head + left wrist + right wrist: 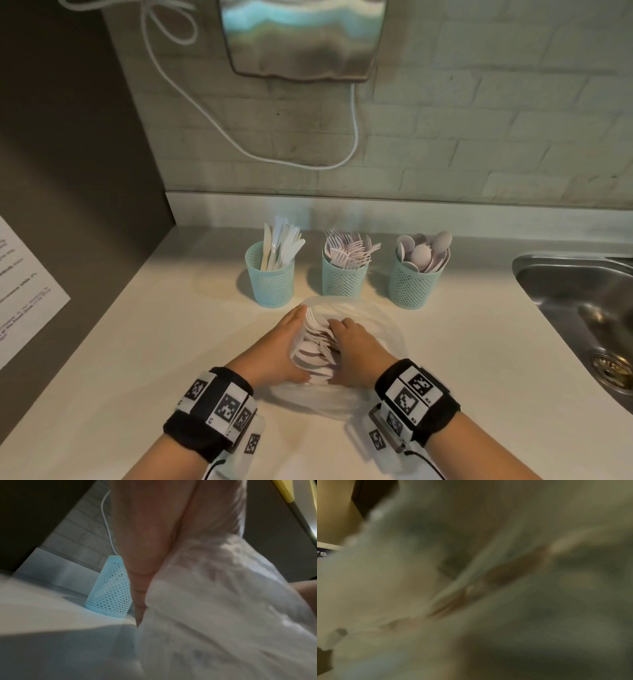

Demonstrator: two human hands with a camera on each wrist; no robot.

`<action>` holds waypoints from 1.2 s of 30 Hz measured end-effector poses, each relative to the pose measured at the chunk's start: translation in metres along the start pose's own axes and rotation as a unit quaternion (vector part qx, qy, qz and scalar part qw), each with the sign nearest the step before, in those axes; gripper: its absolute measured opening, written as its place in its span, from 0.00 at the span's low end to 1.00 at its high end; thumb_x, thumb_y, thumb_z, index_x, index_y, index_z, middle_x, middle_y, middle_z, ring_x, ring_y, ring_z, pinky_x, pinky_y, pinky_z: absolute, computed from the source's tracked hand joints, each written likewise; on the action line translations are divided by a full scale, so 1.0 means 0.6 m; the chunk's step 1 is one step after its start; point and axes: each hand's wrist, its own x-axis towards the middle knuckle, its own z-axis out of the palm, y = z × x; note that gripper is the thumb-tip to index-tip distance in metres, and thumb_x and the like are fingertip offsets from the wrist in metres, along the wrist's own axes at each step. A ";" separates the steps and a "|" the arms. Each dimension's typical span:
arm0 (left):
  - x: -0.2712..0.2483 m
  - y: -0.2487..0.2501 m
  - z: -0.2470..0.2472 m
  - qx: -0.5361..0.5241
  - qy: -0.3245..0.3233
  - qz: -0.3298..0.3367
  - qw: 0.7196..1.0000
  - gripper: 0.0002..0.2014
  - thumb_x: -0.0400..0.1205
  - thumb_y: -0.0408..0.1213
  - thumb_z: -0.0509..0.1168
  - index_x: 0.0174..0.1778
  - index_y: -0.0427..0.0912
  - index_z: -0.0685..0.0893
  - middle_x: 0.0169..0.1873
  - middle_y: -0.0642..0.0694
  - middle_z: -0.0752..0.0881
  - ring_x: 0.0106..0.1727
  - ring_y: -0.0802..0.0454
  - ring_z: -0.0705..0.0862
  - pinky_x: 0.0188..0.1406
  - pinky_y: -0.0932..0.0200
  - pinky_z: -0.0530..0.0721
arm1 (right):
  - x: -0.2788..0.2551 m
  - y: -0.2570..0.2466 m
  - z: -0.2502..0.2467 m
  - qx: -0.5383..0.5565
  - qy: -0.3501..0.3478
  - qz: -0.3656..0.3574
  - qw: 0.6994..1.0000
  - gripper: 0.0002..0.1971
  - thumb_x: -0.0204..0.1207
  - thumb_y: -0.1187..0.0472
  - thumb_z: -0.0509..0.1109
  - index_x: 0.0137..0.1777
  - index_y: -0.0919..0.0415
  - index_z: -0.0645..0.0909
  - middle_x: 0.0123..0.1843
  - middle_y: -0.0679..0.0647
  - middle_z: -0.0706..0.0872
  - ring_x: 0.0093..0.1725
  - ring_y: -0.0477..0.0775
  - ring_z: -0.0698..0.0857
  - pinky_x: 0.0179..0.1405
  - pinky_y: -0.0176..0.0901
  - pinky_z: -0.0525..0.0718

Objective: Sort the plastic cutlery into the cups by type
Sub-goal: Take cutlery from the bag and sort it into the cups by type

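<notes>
Three teal mesh cups stand in a row at the back of the counter: the knife cup (270, 282), the fork cup (344, 275) and the spoon cup (415, 284), each with white cutlery in it. In front of them lies a clear plastic bag (383, 329) holding a pile of white cutlery (317, 344). My left hand (284, 346) lies flat against the pile's left side, fingers straight. My right hand (356, 344) curls its fingers over the pile's right side. In the left wrist view my left hand (145, 534) presses on the bag (214, 601), with the knife cup (109, 592) beyond. The right wrist view is blurred.
A steel sink (582, 301) is set into the counter at the right. A metal dispenser (301, 37) hangs on the brick wall with a white cable (239, 144) looping below it. A printed sheet (24, 284) is stuck on the dark left wall.
</notes>
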 end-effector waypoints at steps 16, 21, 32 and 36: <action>-0.019 0.004 -0.027 0.060 -0.005 -0.024 0.998 0.49 0.74 0.20 0.61 0.82 0.47 0.35 0.83 0.55 0.37 0.83 0.57 0.46 0.72 0.70 0.51 | 0.001 0.002 -0.003 -0.007 -0.015 -0.023 1.000 0.28 0.70 0.50 0.74 0.68 0.57 0.71 0.60 0.59 0.85 0.59 0.62 0.83 0.55 0.45 0.77; -0.023 0.012 -0.023 0.064 0.003 -0.020 0.998 0.49 0.74 0.20 0.60 0.82 0.47 0.35 0.82 0.54 0.36 0.83 0.56 0.47 0.74 0.68 0.54 | -0.006 0.005 -0.005 -0.022 -0.020 -0.026 0.999 0.26 0.70 0.51 0.75 0.65 0.57 0.72 0.58 0.59 0.86 0.58 0.62 0.83 0.53 0.45 0.77; -0.029 0.029 -0.018 0.070 0.019 -0.027 0.997 0.47 0.76 0.22 0.61 0.82 0.48 0.37 0.83 0.53 0.36 0.84 0.54 0.48 0.77 0.63 0.56 | -0.021 0.010 -0.004 -0.042 -0.019 -0.041 0.998 0.25 0.70 0.53 0.75 0.64 0.56 0.71 0.57 0.59 0.85 0.56 0.62 0.83 0.48 0.44 0.74; -0.044 0.042 -0.008 0.141 0.220 0.053 0.964 0.26 0.77 0.38 0.67 0.72 0.46 0.72 0.77 0.49 0.63 0.76 0.52 0.64 0.74 0.55 0.68 | -0.019 0.019 -0.018 -0.019 0.012 -0.020 1.000 0.30 0.67 0.54 0.76 0.68 0.55 0.70 0.58 0.57 0.85 0.58 0.61 0.83 0.52 0.45 0.78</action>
